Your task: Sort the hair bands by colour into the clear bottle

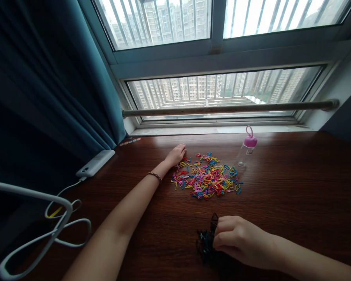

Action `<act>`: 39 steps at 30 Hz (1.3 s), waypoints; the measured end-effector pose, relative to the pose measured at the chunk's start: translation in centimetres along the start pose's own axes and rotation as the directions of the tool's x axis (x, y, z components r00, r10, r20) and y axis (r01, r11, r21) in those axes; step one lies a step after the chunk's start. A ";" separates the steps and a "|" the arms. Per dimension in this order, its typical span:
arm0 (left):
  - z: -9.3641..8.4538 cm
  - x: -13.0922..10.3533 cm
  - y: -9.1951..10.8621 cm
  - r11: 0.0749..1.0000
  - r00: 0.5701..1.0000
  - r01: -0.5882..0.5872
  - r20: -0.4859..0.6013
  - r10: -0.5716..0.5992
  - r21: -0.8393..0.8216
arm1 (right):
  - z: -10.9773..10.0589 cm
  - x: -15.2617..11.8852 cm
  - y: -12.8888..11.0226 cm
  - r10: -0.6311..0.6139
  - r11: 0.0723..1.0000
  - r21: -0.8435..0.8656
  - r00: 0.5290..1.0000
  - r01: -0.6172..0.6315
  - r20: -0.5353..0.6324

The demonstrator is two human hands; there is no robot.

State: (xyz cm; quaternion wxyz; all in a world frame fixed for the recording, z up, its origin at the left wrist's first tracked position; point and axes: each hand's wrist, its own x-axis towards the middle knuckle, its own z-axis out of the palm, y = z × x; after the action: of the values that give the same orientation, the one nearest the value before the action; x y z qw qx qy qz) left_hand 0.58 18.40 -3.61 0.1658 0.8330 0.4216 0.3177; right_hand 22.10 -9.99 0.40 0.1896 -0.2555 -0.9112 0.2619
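A loose heap of small, brightly coloured loops in pink, yellow, blue and red lies spread on the brown wooden tabletop. At the heap's upper left edge my left hand rests on the table, palm down, fingers reaching forward; what lies under it is hidden. Closer to me is a small tangle of thin black bands. My right hand is closed at the right side of this tangle, pinching a black band that sticks up by its fingertips.
Behind the heap, to its right, stands a clear bottle with a pink lid. A white power bank with a cable lies at the left by the blue curtain. A thick white cord loops at lower left. A metal rail crosses the window.
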 end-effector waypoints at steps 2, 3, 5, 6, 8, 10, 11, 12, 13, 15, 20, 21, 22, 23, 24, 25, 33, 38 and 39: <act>0.8 0.3 0.3 1.000 1.000 0.004 0.003 -0.004 -0.027 | 0.0 -0.1 -0.1 -0.029 0.997 -0.065 1.000 0.030 0.012; 1.0 0.3 0.5 0.999 1.000 0.007 0.001 -0.007 -0.044 | -0.1 -0.1 -0.2 -0.040 0.996 -0.083 0.999 0.041 0.016; 0.9 0.0 1.1 0.996 1.000 0.013 -0.002 -0.013 -0.090 | -0.2 -0.2 -0.3 -0.060 0.994 -0.086 0.998 0.061 0.013; 0.7 -0.3 1.5 0.993 1.000 0.015 0.001 -0.015 -0.116 | -0.2 -0.2 -0.3 -0.064 0.995 -0.078 0.998 0.065 0.006; 0.1 -0.8 2.3 0.986 1.000 0.017 0.016 -0.014 -0.166 | -0.2 -0.2 -0.3 -0.068 0.996 -0.062 0.998 0.067 -0.013; -0.5 -1.2 3.2 0.979 1.000 0.020 0.028 -0.015 -0.201 | -0.1 -0.3 -0.2 -0.067 0.996 -0.056 0.998 0.066 -0.022; -0.6 -1.3 3.8 0.978 0.999 0.014 0.031 -0.007 -0.209 | 0.0 -0.4 -0.1 -0.067 0.996 -0.059 0.998 0.065 -0.024; -0.5 -1.4 4.3 0.978 0.999 -0.013 0.042 0.022 -0.208 | 0.1 -0.4 0.0 -0.067 0.996 -0.065 0.997 0.065 -0.023; -0.3 -1.4 4.9 0.979 0.995 -0.065 0.062 0.078 -0.193 | 0.2 -0.4 0.0 -0.068 0.995 -0.075 0.997 0.066 -0.019; 0.6 -1.3 6.1 0.965 0.955 -0.231 0.158 0.250 -0.128 | 0.3 -0.5 0.1 -0.071 0.992 -0.101 0.997 0.069 -0.011; 2.9 -0.2 7.8 0.873 0.767 -0.482 0.518 0.379 0.074 | 0.2 -0.4 0.2 -0.070 0.989 -0.130 0.998 0.069 -0.001; 2.8 0.0 7.7 0.865 0.752 -0.490 0.554 0.357 0.107 | 0.2 -0.4 0.2 -0.065 0.989 -0.132 0.998 0.064 -0.004; 2.6 0.1 7.4 0.859 0.748 -0.493 0.572 0.335 0.142 | 0.2 -0.4 0.2 -0.060 0.989 -0.137 0.998 0.058 -0.008; 2.1 0.1 6.9 0.852 0.754 -0.493 0.576 0.317 0.177 | 0.2 -0.5 0.2 -0.056 0.988 -0.142 0.998 0.054 -0.012; 1.5 0.0 6.3 0.846 0.766 -0.488 0.570 0.297 0.215 | 0.2 -0.5 0.2 -0.055 0.988 -0.147 0.998 0.053 -0.014; 0.8 -0.2 5.7 0.842 0.787 -0.474 0.552 0.275 0.256 | 0.2 -0.5 0.2 -0.057 0.987 -0.154 0.998 0.053 -0.017; -1.4 -2.2 1.0 0.864 0.963 -0.182 0.262 0.060 0.470 | 0.3 -0.4 0.0 -0.090 0.978 -0.192 0.995 0.079 -0.049; 0.7 -2.0 1.6 0.948 0.962 -0.066 0.271 -0.021 0.310 | 0.2 -0.4 -0.1 -0.114 0.971 -0.218 0.992 0.101 -0.049; 1.0 -1.9 2.2 0.965 0.960 -0.081 0.279 0.009 0.248 | 0.2 -0.4 -0.1 -0.113 0.969 -0.226 0.992 0.100 -0.047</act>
State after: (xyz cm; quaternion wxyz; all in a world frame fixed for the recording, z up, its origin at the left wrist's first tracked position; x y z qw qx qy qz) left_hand 1.70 15.51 -3.87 0.1064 0.8928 0.4129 0.1453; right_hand 22.32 -10.41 0.24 0.2005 -0.2336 -0.9411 0.1398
